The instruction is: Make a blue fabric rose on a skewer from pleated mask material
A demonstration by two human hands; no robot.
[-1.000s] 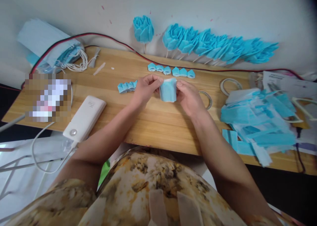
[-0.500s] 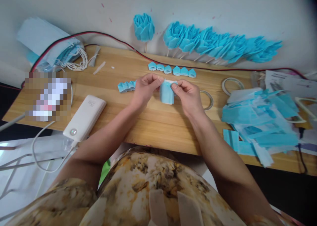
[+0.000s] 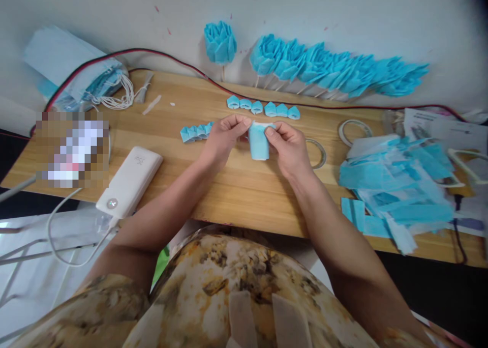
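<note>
Both my hands meet over the middle of the wooden table [image 3: 244, 185], pinching one small folded piece of light blue mask fabric [image 3: 258, 143]. My left hand [image 3: 223, 137] grips its upper left edge with curled fingers. My right hand [image 3: 290, 147] pinches its upper right edge and folds it inward. Just behind the hands lies a row of several small folded blue petals [image 3: 263, 108]. A second cluster of folded petals [image 3: 195, 132] lies to the left of my left hand.
Finished blue fabric flowers [image 3: 335, 73] on sticks lean against the wall. A heap of cut blue mask pieces [image 3: 396, 185] fills the right side. Tape rolls [image 3: 354, 130] lie right of my hands. A white power bank [image 3: 129, 181] and a stack of masks [image 3: 76, 78] sit left.
The blue piece has become narrower as my right hand folded its right edge inward toward the left hand. Both hands stayed in place.
</note>
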